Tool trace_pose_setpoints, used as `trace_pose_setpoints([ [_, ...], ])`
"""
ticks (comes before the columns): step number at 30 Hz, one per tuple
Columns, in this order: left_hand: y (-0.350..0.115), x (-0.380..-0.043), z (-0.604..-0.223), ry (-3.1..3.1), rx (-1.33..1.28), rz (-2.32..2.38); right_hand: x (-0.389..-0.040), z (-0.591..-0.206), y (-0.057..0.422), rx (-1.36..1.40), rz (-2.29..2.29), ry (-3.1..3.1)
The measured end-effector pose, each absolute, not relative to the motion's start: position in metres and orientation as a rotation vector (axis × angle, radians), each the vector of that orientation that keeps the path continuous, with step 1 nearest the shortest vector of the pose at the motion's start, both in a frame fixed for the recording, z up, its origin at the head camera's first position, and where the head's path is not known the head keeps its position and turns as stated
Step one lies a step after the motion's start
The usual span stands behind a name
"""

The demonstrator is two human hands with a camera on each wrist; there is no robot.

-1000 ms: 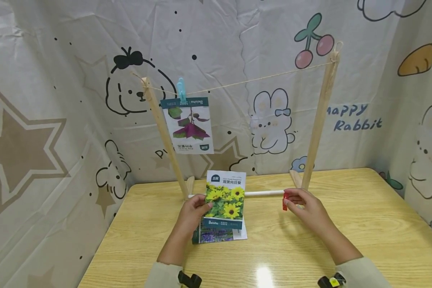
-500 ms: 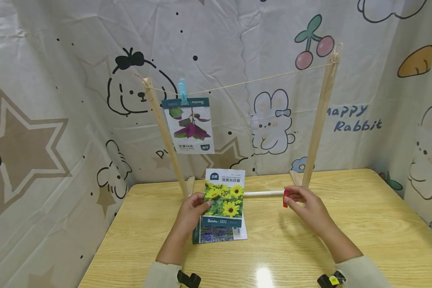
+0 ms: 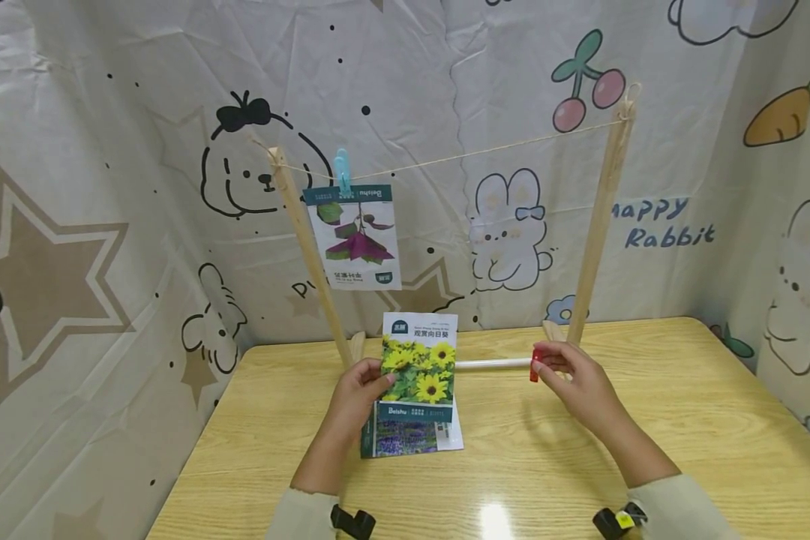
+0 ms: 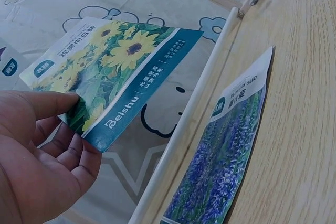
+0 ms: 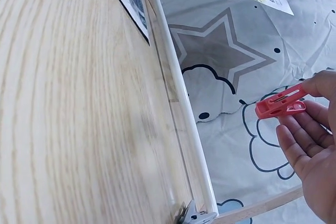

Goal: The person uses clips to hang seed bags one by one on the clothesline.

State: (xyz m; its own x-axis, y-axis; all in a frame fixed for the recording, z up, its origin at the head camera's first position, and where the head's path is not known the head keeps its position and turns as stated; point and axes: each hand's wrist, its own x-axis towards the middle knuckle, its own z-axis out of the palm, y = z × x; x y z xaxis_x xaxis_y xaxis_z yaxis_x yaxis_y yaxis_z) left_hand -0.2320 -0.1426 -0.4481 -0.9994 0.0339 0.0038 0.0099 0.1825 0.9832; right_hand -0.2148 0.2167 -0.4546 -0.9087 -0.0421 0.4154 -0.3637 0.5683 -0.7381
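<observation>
Between thumb and fingers, my left hand pinches the left edge of a sunflower seed packet, raised above the table with its picture towards me. A red clothespin is pinched by its handle ends in my right hand, off to the right of the packet. Below the sunflower packet, a seed packet with purple flowers lies on the table, partly covered in the head view. From the string hangs a third packet, printed upside down, held by a blue clothespin.
Two wooden posts carry the string, the right end higher than the left. A white rod runs low between them, with a metal clip at its right end. Patterned cloth stands behind the wooden table.
Both hands have risen slightly, bringing the sunflower packet and red clothespin up a little. The hanging packet and the packet on the table stay in place.
</observation>
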Motion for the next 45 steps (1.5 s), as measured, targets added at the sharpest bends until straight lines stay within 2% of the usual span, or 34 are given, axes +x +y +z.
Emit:
trace_pose_setpoints([
  [21, -0.140, -0.236, -0.440, 2.428, 0.008, 1.977, -0.219, -0.440, 0.207, 0.339, 1.286, -2.415],
  [45, -0.129, -0.236, -0.431, 2.434, 0.106, 1.994, -0.220, -0.416, 0.202, 0.364, 1.213, -2.422],
])
